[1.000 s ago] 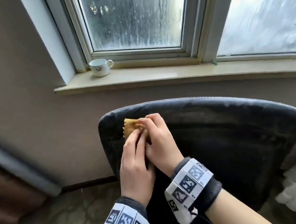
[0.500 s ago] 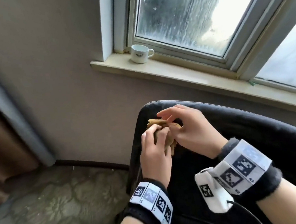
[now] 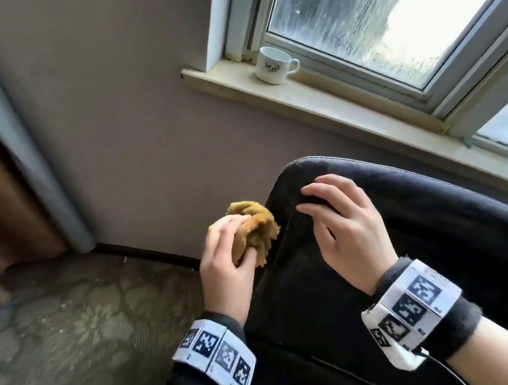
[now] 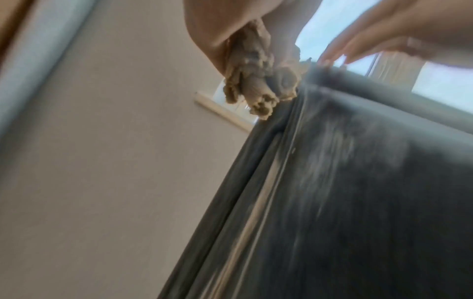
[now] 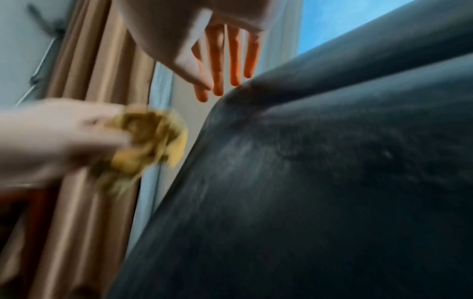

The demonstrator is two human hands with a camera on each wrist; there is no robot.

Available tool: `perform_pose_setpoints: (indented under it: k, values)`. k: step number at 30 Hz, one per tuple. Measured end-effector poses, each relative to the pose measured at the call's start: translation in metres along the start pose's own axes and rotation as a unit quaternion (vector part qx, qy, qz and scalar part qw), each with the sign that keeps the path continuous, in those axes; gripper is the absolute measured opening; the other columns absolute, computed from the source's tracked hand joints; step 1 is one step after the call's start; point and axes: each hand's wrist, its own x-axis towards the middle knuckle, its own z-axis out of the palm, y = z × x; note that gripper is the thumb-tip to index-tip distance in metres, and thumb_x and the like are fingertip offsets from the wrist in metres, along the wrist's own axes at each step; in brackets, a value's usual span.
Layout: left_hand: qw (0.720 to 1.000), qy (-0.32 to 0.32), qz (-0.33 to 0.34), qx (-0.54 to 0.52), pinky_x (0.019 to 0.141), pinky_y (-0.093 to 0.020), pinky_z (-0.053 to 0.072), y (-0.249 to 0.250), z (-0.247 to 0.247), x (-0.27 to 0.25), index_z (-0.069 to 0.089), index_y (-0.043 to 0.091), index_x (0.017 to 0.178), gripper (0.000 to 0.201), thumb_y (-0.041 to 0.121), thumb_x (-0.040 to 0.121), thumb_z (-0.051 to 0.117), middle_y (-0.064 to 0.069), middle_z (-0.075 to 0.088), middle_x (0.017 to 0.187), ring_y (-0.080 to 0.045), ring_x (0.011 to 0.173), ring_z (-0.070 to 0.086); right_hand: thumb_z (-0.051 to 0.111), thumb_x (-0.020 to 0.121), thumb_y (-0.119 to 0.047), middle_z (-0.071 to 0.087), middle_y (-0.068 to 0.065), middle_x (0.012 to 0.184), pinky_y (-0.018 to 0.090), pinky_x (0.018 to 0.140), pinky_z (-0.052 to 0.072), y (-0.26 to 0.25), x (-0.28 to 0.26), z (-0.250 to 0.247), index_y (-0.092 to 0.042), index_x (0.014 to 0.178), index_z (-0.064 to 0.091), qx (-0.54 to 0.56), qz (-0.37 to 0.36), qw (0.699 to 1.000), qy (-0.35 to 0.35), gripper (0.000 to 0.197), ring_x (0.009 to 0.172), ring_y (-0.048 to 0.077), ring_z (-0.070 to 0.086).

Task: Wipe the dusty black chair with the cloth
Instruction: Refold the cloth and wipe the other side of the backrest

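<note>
While my left hand (image 3: pixel 225 258) bunches the soft, light cloth (image 3: pixel 255 228) beside the chair (image 3: pixel 439 235) backrest's left edge, my right hand (image 3: pixel 343 223) hovers spread, empty.

Pale sill (image 3: pixel 331 102) running from 11 to 3 o'clock, bearing a white cup (image 3: pixel 273 64) at 12. Patterned floor (image 3: pixel 73 336) at 8, under the chair (image 3: pixel 442 266).

Bright wet window (image 3: pixel 368 14) above a sill (image 3: pixel 330 96), grey wall (image 3: pixel 111 97), patterned carpet (image 3: pixel 73 336).
</note>
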Motion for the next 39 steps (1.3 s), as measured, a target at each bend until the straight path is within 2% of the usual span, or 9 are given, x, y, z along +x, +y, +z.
perform_pose_setpoints:
  k: [5, 8, 16, 19, 22, 28, 31, 36, 39]
  values:
    - [0.995, -0.057, 0.083, 0.024, 0.1, -0.02, 0.035, 0.015, 0.032, 0.011, 0.057, 0.022, 0.112, 0.037, 0.012, 0.077, 0.054, 0.0, 0.051, 0.12, -0.017, 0.11, 0.048, 0.069, 0.078, -0.001, 0.07, 0.015, 0.087, 0.031, 0.09, 0.046, 0.003, -0.008, 0.011, 0.002, 0.073, 0.073, -0.055, -0.064, 0.996, -0.002, 0.007, 0.101, 0.027, 0.049]
    - [0.991, -0.05, 0.11, 0.054, 0.093, -0.025, 0.04, -0.012, 0.045, -0.01, 0.056, 0.023, 0.106, 0.032, 0.01, 0.077, 0.055, 0.001, 0.052, 0.114, -0.02, 0.103, 0.048, 0.068, 0.082, -0.008, 0.068, 0.016, 0.092, 0.039, 0.078, 0.052, 0.013, -0.017, 0.019, 0.002, 0.079, 0.072, -0.07, -0.041, 0.996, -0.029, 0.011, 0.093, 0.029, 0.053]
    - [0.975, -0.202, -0.05, 0.073, 0.083, -0.021, 0.041, -0.104, 0.025, -0.102, 0.057, 0.027, 0.091, 0.057, -0.012, 0.052, 0.073, 0.015, 0.05, 0.099, -0.008, 0.091, 0.049, 0.072, 0.081, -0.009, 0.068, 0.016, 0.091, 0.029, 0.082, 0.048, 0.02, -0.023, 0.021, 0.002, 0.082, 0.071, -0.069, -0.002, 0.998, -0.011, 0.012, 0.085, 0.027, 0.059]
    - [0.991, -0.112, -0.076, 0.004, 0.086, -0.013, 0.041, -0.081, 0.021, -0.071, 0.061, 0.025, 0.086, 0.043, -0.009, 0.059, 0.067, 0.011, 0.058, 0.095, -0.008, 0.092, 0.055, 0.074, 0.08, -0.009, 0.068, 0.015, 0.09, 0.027, 0.082, 0.048, 0.018, -0.024, 0.023, 0.002, 0.081, 0.072, -0.064, 0.011, 0.998, 0.006, 0.011, 0.084, 0.027, 0.06]
    - [0.997, -0.032, -0.025, -0.068, 0.091, -0.017, 0.043, -0.036, 0.028, -0.027, 0.067, 0.012, 0.085, 0.02, 0.001, 0.069, 0.062, -0.001, 0.064, 0.097, -0.012, 0.095, 0.059, 0.075, 0.079, -0.01, 0.068, 0.014, 0.088, 0.023, 0.078, 0.046, 0.017, -0.022, 0.026, 0.002, 0.078, 0.072, -0.054, 0.024, 0.998, 0.023, 0.012, 0.08, 0.025, 0.058]
    - [0.997, -0.051, 0.061, -0.003, 0.087, -0.018, 0.041, -0.051, 0.06, -0.043, 0.055, 0.022, 0.088, 0.027, 0.002, 0.071, 0.05, 0.007, 0.051, 0.103, -0.016, 0.094, 0.049, 0.074, 0.08, -0.011, 0.068, 0.01, 0.082, 0.02, 0.074, 0.045, 0.019, -0.019, 0.03, -0.001, 0.072, 0.071, -0.05, 0.038, 0.997, 0.046, 0.014, 0.075, 0.023, 0.057]
    - [0.994, -0.08, 0.047, 0.052, 0.081, -0.021, 0.042, -0.086, 0.059, -0.077, 0.055, 0.021, 0.086, 0.03, -0.001, 0.067, 0.047, 0.007, 0.049, 0.102, -0.017, 0.092, 0.046, 0.073, 0.081, -0.012, 0.069, 0.011, 0.082, 0.02, 0.074, 0.044, 0.021, -0.018, 0.031, -0.001, 0.071, 0.071, -0.058, 0.035, 0.996, 0.049, 0.015, 0.074, 0.024, 0.058]
    - [0.982, -0.172, -0.001, 0.082, 0.086, -0.017, 0.04, -0.13, 0.044, -0.105, 0.064, 0.012, 0.079, 0.05, -0.024, 0.045, 0.066, 0.006, 0.049, 0.099, -0.015, 0.091, 0.047, 0.072, 0.083, -0.014, 0.069, 0.012, 0.083, 0.019, 0.076, 0.042, 0.023, -0.02, 0.034, -0.001, 0.071, 0.071, -0.074, 0.036, 0.995, 0.053, 0.017, 0.078, 0.021, 0.055]
    - [0.992, -0.109, -0.044, 0.036, 0.086, -0.013, 0.037, -0.115, 0.033, -0.082, 0.055, 0.024, 0.082, 0.041, -0.01, 0.059, 0.061, 0.009, 0.051, 0.094, -0.014, 0.09, 0.05, 0.071, 0.083, -0.014, 0.069, 0.012, 0.083, 0.02, 0.076, 0.043, 0.023, -0.02, 0.034, -0.001, 0.071, 0.07, -0.07, 0.037, 0.995, 0.055, 0.017, 0.077, 0.023, 0.056]
